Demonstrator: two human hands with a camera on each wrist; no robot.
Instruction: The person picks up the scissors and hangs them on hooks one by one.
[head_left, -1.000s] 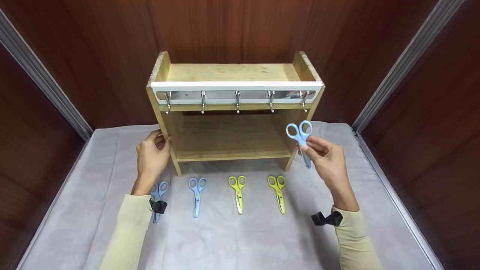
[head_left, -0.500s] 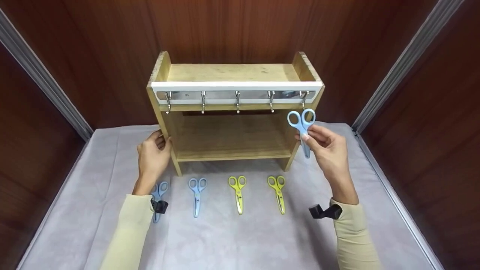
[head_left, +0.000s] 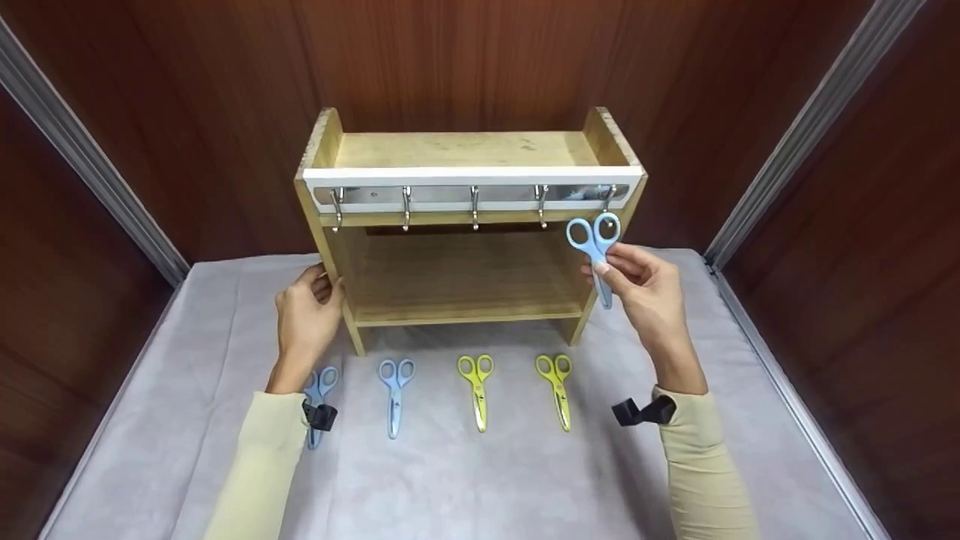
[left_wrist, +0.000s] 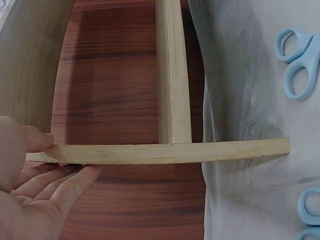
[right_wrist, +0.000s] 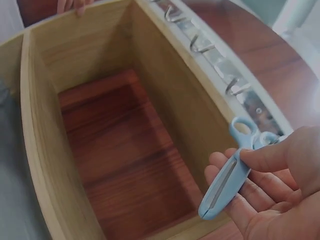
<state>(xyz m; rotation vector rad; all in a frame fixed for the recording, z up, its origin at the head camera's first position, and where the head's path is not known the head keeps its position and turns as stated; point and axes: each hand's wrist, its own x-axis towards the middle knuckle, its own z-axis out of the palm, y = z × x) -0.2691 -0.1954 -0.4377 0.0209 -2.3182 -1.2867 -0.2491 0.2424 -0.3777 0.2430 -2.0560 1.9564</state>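
My right hand pinches a pair of light blue scissors between thumb and fingers, handle loops up and blades down. In the head view one loop overlaps the rightmost hook on the shelf's front rail. The right wrist view shows the scissors lying across my fingers, thumb on top. My left hand grips the left side panel of the wooden shelf, thumb on the inner side and fingers outside. In the left wrist view the panel edge runs between thumb and fingers.
Two yellow scissors and two blue scissors lie in a row on the grey cloth before the shelf. My left wrist partly covers the leftmost pair. Several metal hooks line the white rail. Dark wooden walls surround the table.
My right hand has raised the blue scissors and brought them slightly left, up to the rightmost hook. My left hand keeps its grip on the side panel.
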